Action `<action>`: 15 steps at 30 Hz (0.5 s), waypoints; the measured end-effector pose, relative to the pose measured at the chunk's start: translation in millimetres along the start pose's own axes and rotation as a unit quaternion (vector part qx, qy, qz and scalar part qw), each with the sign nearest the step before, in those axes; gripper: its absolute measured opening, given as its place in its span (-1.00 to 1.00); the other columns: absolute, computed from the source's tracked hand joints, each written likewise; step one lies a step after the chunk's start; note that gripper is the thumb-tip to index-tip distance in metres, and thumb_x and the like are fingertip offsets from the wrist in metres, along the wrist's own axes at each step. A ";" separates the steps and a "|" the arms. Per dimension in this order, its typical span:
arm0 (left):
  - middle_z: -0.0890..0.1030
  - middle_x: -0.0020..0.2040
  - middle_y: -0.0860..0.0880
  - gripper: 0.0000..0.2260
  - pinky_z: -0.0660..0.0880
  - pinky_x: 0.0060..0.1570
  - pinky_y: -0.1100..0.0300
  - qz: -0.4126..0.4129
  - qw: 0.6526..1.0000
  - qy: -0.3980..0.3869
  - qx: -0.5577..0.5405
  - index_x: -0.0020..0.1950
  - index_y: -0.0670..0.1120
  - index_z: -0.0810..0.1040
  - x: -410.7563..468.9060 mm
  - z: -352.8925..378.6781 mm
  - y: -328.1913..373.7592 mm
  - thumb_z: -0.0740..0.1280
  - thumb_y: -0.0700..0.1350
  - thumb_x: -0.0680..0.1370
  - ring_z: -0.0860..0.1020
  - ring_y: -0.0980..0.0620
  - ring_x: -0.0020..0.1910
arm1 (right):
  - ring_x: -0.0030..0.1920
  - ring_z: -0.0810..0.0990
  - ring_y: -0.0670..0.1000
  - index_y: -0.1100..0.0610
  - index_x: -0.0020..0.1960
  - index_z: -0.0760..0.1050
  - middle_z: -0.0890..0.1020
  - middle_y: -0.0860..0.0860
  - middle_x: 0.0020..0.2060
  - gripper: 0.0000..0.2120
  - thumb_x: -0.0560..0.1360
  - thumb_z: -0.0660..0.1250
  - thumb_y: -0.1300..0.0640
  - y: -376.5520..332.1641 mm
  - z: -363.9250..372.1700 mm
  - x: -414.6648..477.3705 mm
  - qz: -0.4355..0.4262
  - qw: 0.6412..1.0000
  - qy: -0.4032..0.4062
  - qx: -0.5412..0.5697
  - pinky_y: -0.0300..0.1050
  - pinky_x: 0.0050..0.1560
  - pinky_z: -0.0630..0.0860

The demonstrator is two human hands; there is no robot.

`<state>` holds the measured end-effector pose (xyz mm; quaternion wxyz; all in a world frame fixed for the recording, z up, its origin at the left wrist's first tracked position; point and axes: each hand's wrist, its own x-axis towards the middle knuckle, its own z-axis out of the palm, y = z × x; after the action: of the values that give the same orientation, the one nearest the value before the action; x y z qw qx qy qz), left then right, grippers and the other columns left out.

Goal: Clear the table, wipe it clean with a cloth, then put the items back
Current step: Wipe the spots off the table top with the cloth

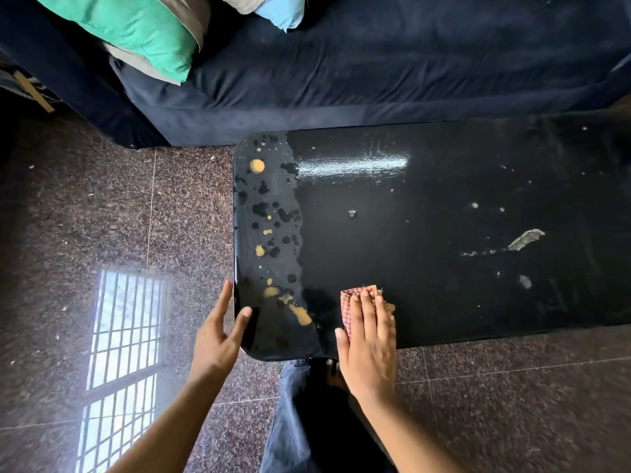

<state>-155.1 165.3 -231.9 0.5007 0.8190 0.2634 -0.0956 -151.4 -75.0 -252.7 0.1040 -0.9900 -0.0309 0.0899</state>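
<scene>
A glossy black table [444,206] fills the middle and right of the head view. Its left strip carries yellow-orange spots [256,166] and dark wet blotches; pale scuffs and a torn grey patch [524,238] mark the right part. My right hand [370,339] lies flat, fingers together, pressing a pink checked cloth [351,297] onto the table near its front edge. My left hand [218,336] rests at the table's front left corner, thumb on the top, fingers spread along the side edge. No items stand on the table.
A dark blue sofa [375,70] runs behind the table, with a green cushion [136,25] and a light blue cushion [281,10] at its left. Speckled polished floor [102,216] lies left and in front. My denim-clad leg [293,421] is below the table edge.
</scene>
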 end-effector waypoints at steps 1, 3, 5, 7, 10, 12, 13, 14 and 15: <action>0.37 0.39 0.15 -0.48 0.30 0.38 0.08 -0.023 0.998 0.011 -0.058 0.46 0.11 0.29 -5.5 1.3 0.3 0.26 0.10 0.51 0.36 0.10 0.38 | 0.47 0.20 0.15 0.18 0.44 0.32 0.34 0.10 0.44 -0.44 0.55 0.05 -0.10 -10.7 2.0 -1.5 -0.001 1.000 -0.003 0.006 0.15 0.39 0.17; 0.45 0.36 0.07 -0.59 0.32 0.36 0.14 -0.049 0.989 0.044 -0.130 0.42 0.04 0.38 -13.5 8.4 -3.7 0.20 0.05 0.57 0.39 0.14 0.35 | 0.47 0.20 0.15 0.18 0.45 0.30 0.33 0.10 0.44 -0.43 0.55 0.05 -0.11 -34.0 6.3 -3.9 -0.009 1.000 -0.011 0.022 0.16 0.37 0.18; 0.48 0.33 0.04 -0.64 0.32 0.36 0.11 -0.063 0.982 0.077 -0.159 0.39 -0.01 0.42 -15.2 14.1 -7.7 0.18 0.00 0.61 0.42 0.10 0.35 | 0.48 0.19 0.16 0.18 0.46 0.29 0.32 0.11 0.45 -0.43 0.55 0.06 -0.11 -57.3 11.7 -5.6 -0.018 0.999 -0.019 0.034 0.18 0.37 0.18; 0.49 0.32 0.04 -0.67 0.32 0.36 0.09 -0.081 0.976 0.092 -0.178 0.40 -0.04 0.42 -12.0 17.1 -9.9 0.21 -0.11 0.62 0.43 0.10 0.33 | 0.48 0.20 0.15 0.17 0.46 0.28 0.32 0.11 0.45 -0.44 0.55 0.06 -0.10 -67.1 16.2 -6.8 -0.036 0.999 -0.024 0.033 0.17 0.37 0.19; 0.49 0.29 0.09 -0.59 0.34 0.34 0.11 -0.102 0.983 0.075 -0.135 0.42 -0.04 0.39 -7.7 18.3 -20.0 0.24 -0.30 0.59 0.44 0.16 0.30 | 0.48 0.20 0.10 0.16 0.47 0.26 0.31 0.06 0.46 -0.45 0.54 0.07 -0.06 -52.4 19.8 -8.2 -0.053 0.998 -0.017 0.025 0.11 0.37 0.18; 0.50 0.27 0.09 -0.55 0.36 0.33 0.09 -0.111 0.983 0.058 -0.132 0.43 -0.01 0.38 -7.4 17.9 -24.7 0.25 -0.32 0.57 0.44 0.17 0.29 | 0.48 0.20 0.10 0.17 0.47 0.27 0.29 0.06 0.47 -0.49 0.58 0.02 -0.03 -43.1 19.1 -8.7 -0.018 0.999 0.000 0.030 0.11 0.39 0.18; 0.50 0.27 0.07 -0.55 0.36 0.32 0.11 -0.115 0.982 0.052 -0.142 0.43 -0.02 0.38 -7.4 17.2 -24.5 0.25 -0.34 0.57 0.44 0.16 0.28 | 0.48 0.20 0.11 0.18 0.46 0.28 0.29 0.07 0.46 -0.50 0.60 -0.02 -0.02 -42.9 18.7 -8.7 0.008 0.999 0.010 0.036 0.12 0.39 0.18; 0.50 0.28 0.04 -0.56 0.36 0.30 0.16 -0.115 0.980 0.048 -0.156 0.42 -0.06 0.39 -6.4 15.4 -23.1 0.25 -0.36 0.57 0.45 0.16 0.28 | 0.48 0.20 0.12 0.19 0.46 0.28 0.31 0.08 0.46 -0.51 0.60 -0.02 0.00 -46.9 19.4 -9.0 0.031 0.998 0.019 0.044 0.14 0.39 0.20; 0.50 0.27 0.03 -0.57 0.38 0.26 0.24 -0.115 0.977 0.047 -0.171 0.41 -0.11 0.40 -5.6 14.0 -20.2 0.23 -0.38 0.57 0.45 0.15 0.27 | 0.48 0.19 0.12 0.19 0.46 0.28 0.31 0.08 0.45 -0.51 0.59 0.02 0.01 -52.7 20.3 -10.3 0.046 0.997 0.026 0.052 0.15 0.39 0.21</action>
<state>-169.0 158.5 -251.8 0.6060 0.6892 0.3914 -0.0678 -167.5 -20.2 -259.3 0.1515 -0.9857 0.0225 0.0699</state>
